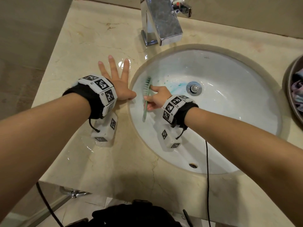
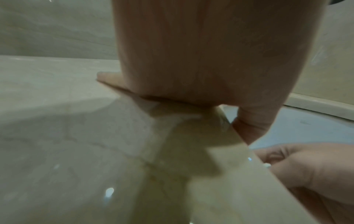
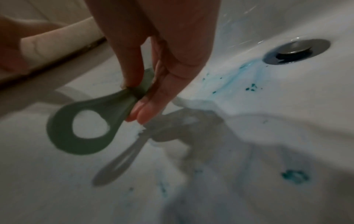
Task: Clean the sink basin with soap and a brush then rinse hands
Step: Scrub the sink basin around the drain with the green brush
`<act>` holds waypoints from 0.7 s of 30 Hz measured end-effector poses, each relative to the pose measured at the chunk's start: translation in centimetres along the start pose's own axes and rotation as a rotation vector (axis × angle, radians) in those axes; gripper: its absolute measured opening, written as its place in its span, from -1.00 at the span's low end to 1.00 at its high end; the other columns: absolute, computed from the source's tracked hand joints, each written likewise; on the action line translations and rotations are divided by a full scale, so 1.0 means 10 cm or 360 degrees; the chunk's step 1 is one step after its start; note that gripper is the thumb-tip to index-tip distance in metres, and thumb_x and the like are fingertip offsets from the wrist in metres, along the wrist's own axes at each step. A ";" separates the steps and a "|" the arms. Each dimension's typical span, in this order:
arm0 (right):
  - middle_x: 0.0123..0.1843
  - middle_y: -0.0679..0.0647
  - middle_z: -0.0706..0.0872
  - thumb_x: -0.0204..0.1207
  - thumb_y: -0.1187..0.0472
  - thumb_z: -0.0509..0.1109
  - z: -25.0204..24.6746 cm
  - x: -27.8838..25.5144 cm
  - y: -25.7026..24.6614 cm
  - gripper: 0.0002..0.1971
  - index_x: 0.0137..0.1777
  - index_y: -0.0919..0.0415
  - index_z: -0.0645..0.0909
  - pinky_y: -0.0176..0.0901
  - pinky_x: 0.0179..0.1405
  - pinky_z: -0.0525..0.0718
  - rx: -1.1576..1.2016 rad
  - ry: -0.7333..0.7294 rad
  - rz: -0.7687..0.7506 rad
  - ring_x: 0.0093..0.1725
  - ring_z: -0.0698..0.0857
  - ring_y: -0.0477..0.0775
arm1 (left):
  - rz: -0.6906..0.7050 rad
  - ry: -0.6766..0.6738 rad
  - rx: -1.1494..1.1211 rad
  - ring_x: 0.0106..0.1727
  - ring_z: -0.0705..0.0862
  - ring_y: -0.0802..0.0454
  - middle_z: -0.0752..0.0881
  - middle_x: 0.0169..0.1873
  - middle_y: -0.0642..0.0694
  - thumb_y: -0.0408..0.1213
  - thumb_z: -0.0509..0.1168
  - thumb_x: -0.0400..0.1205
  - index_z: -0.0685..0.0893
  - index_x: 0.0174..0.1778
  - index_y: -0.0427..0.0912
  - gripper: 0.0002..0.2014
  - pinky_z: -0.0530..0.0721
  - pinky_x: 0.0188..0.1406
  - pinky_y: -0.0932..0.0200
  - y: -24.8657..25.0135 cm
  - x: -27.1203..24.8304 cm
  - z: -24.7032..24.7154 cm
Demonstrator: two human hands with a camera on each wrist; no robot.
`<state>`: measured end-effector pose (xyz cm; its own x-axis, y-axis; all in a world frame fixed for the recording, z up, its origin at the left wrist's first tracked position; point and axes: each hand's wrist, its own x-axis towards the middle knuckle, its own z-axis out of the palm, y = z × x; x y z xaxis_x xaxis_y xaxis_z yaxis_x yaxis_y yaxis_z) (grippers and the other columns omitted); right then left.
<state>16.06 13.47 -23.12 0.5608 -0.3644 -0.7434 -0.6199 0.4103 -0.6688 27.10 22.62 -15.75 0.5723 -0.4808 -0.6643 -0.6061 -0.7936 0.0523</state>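
The marble countertop [image 1: 91,51] fills the left and lower parts of the head view, wet and reflective beside the basin. The white oval sink basin [image 1: 221,112] is set into it and occupies the centre and right of the frame. Blue-green soap smears [image 1: 177,86] lie on the basin wall just left of the chrome drain [image 1: 194,88], with further specks and one larger blot visible in the right wrist view at lower right. A square chrome faucet [image 1: 161,20] stands at the top centre, its spout reaching toward the basin's far rim. A dark round bowl [image 1: 293,89] holding crumpled fabric is cut off at the right edge.

The left hand [image 1: 118,82] lies flat on the countertop at centre left, fingers straight and spread, thumb at the basin's edge; the left wrist view confirms the palm pressed on the stone and the thumb hanging over the rim.

The right hand [image 1: 157,99] is inside the basin against its left wall and grips the green brush [image 1: 146,95], with the forefinger extended along the back of the head. The bristled end points toward the upper part of the frame and meets the basin wall. In the right wrist view, thumb and fingers pinch the handle just above its looped end [image 3: 84,124].
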 end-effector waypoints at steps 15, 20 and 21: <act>0.16 0.35 0.71 0.53 0.40 0.38 -0.13 0.22 -0.13 -0.34 0.60 0.15 0.24 -0.15 -0.31 0.75 0.0252 0.0398 -0.0006 -0.47 0.64 0.03 | 0.0001 0.0032 0.0015 0.47 -0.52 -0.50 -0.59 0.49 -0.26 0.03 0.29 0.54 -0.53 0.53 0.10 0.06 -0.23 0.48 -0.48 -0.01 0.03 0.02; -0.20 0.27 0.71 0.51 0.47 0.37 -0.10 0.09 -0.01 -0.30 0.61 0.17 0.21 -0.07 -0.36 0.72 0.0013 0.0115 0.0049 -0.41 0.61 0.13 | 0.0013 0.0044 0.0019 0.47 -0.52 -0.51 -0.59 0.49 -0.28 0.05 0.29 0.53 -0.53 0.54 0.09 0.06 -0.22 0.47 -0.50 -0.03 0.06 0.03; -0.23 0.24 0.70 0.51 0.46 0.39 -0.11 0.07 0.02 -0.31 0.60 0.17 0.23 -0.08 -0.41 0.74 -0.0116 0.0074 0.0020 -0.43 0.62 0.13 | 0.0014 0.0040 0.0018 0.47 -0.53 -0.51 -0.59 0.49 -0.28 0.05 0.29 0.53 -0.53 0.54 0.09 0.06 -0.22 0.47 -0.49 -0.03 0.06 0.04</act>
<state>15.74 12.38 -23.74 0.5276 -0.3985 -0.7502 -0.6661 0.3540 -0.6565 27.41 22.68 -16.46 0.5805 -0.4972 -0.6449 -0.6174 -0.7851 0.0496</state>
